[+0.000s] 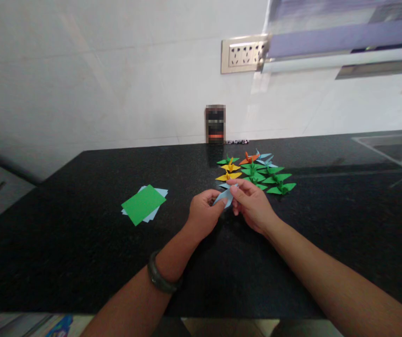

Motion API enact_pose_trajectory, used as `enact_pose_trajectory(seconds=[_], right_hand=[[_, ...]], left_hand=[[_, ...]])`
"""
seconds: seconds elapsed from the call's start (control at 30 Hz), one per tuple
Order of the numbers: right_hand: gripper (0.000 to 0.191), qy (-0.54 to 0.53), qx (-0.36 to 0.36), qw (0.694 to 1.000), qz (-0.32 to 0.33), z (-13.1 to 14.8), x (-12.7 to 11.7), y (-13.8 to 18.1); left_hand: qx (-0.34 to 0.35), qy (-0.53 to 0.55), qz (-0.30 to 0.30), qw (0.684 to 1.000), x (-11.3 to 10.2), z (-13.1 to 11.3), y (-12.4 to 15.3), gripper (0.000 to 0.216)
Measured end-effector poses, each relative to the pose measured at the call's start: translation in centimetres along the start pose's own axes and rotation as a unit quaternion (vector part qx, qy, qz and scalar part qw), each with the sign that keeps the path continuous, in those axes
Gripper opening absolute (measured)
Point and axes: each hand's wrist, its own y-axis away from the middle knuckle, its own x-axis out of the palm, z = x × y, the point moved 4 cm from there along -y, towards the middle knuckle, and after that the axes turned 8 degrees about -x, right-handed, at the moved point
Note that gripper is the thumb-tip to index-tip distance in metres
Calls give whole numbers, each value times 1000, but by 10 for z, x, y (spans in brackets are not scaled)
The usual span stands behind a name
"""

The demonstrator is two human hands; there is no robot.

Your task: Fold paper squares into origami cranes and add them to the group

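A small folded piece of light blue paper is held up between my two hands, above the black counter. My left hand pinches its lower left part, thumb on top. At the upper right end, the thumb and fingers of my right hand grip it. Just beyond my hands stand several folded paper cranes in rows: green cranes, yellow cranes, an orange crane and light blue cranes. My fingers hide part of the nearest ones.
Left of my hands lies a stack of paper sheets, a green sheet on top of light blue ones. A dark upright object, pixelated, leans at the tiled wall beside a beaded strand. The counter has its front edge near me.
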Motion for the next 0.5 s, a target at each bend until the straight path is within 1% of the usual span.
enact_pose_trajectory(seconds=[0.1, 0.23, 0.3, 0.37, 0.43, 0.5], right_hand=[[26, 24, -25, 999, -18, 2, -5, -2], [28, 4, -5, 998, -62, 2, -10, -4], [29, 13, 6, 998, -67, 3, -11, -3], [29, 34, 25, 998, -52, 2, -9, -2], [28, 71, 44, 996, -16, 1, -7, -1], [25, 126, 32, 991, 17, 1, -5, 0]], left_hand=[[-19, 27, 15, 999, 2, 3, -1, 18], [-91, 117, 45, 988, 6, 7, -1, 31], [-105, 142, 26, 984, 4, 6, -1, 30], [-98, 155, -6, 983, 0, 4, -2, 30], [-89, 160, -34, 983, -5, 4, -3, 28], [-81, 145, -40, 985, -8, 3, -5, 26]])
